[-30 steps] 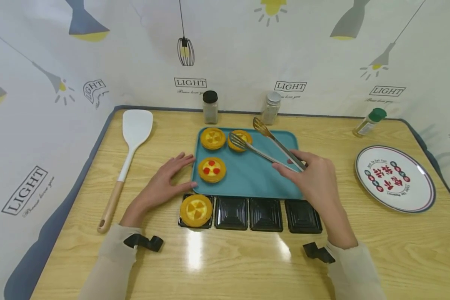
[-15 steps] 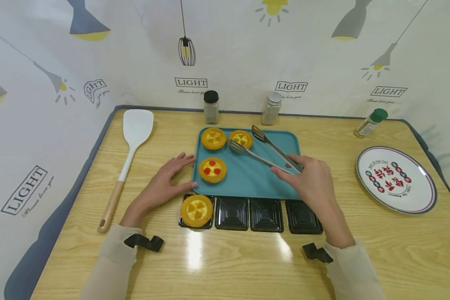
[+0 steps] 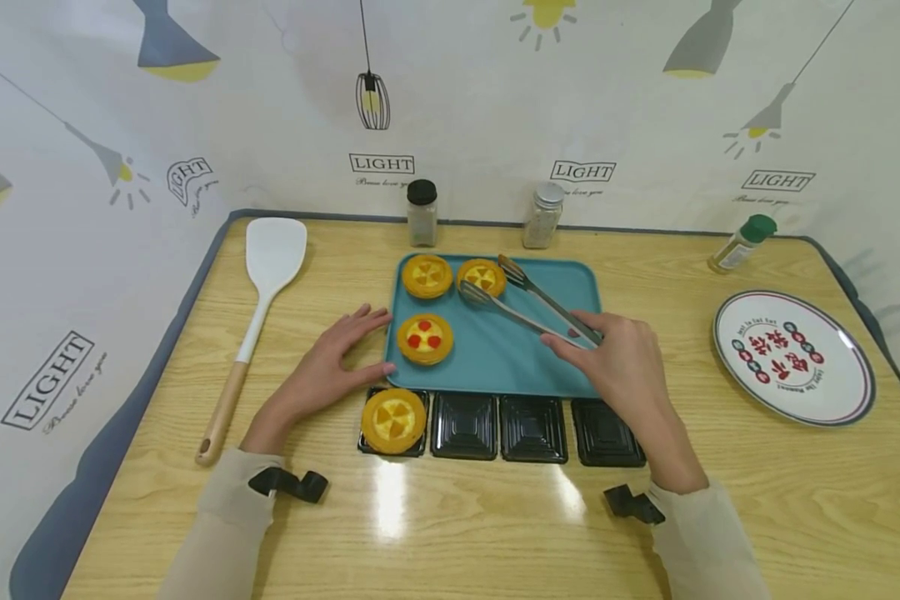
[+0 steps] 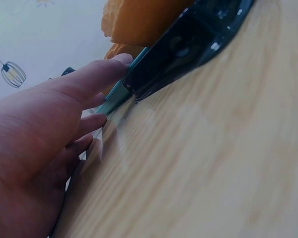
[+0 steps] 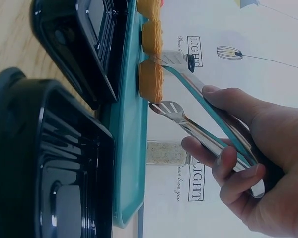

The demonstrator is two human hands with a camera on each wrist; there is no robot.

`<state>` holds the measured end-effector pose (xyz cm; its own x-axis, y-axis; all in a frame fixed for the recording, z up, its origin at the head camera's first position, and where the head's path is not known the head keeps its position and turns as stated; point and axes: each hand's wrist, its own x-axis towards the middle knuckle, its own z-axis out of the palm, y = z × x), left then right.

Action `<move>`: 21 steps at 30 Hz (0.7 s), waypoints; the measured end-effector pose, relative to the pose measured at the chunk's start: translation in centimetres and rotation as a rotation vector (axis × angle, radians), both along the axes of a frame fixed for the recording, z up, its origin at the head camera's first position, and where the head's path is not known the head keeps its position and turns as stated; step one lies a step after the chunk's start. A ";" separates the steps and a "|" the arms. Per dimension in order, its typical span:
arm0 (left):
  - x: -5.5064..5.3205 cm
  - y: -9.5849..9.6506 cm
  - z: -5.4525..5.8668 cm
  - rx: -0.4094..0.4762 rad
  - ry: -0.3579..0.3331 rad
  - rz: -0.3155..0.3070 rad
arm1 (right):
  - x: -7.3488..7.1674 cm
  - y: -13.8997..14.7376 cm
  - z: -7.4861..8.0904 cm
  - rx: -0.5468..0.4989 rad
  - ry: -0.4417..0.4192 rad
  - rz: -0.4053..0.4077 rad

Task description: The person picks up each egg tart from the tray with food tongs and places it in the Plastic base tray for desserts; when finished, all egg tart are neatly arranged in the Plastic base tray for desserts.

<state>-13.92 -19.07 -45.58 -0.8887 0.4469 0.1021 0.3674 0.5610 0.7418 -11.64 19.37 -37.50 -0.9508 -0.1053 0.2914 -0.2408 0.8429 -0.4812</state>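
My right hand [image 3: 624, 358] grips metal tongs [image 5: 216, 116] over the teal tray [image 3: 525, 358]. Their slotted ends stand apart at an egg tart [image 3: 482, 275] in the tray's back row, one by its right side, the other at its front left; whether they touch it I cannot tell. To its left sits another tart [image 3: 427, 277]. A tart with red pieces on top [image 3: 424, 340] lies nearer on the tray. My left hand [image 3: 333, 362], fingers spread, rests at the tray's left edge, its thumb tip [image 4: 123, 58] against the rim.
Below the tray is a row of black plastic trays [image 3: 463, 425]; the leftmost bears a tart [image 3: 393, 421]. A white-headed turner [image 3: 273, 254] lies at left, a printed plate [image 3: 795, 358] at right. Shakers [image 3: 422, 215] [image 3: 543, 217] stand behind, near a green-capped bottle [image 3: 742, 244].
The tongs' ends have come down and closer together around the back-row tart, and my right hand has shifted slightly left. My left hand stays where it was.
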 end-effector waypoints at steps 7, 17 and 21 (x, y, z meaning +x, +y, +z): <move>0.0 0.0 0.1 0.001 0.004 -0.002 | 0.0 0.0 0.0 0.019 0.015 0.003; -0.1 0.0 -0.1 -0.009 0.008 -0.004 | 0.0 0.2 0.3 -0.030 0.052 -0.017; 0.0 -0.1 -0.1 -0.004 0.010 -0.008 | 0.0 0.4 0.5 -0.025 0.057 -0.019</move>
<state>-13.97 -19.12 -45.72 -0.8842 0.4541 0.1094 0.3792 0.5610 0.7359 -11.67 19.78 -37.01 -0.9345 -0.0798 0.3470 -0.2527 0.8351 -0.4886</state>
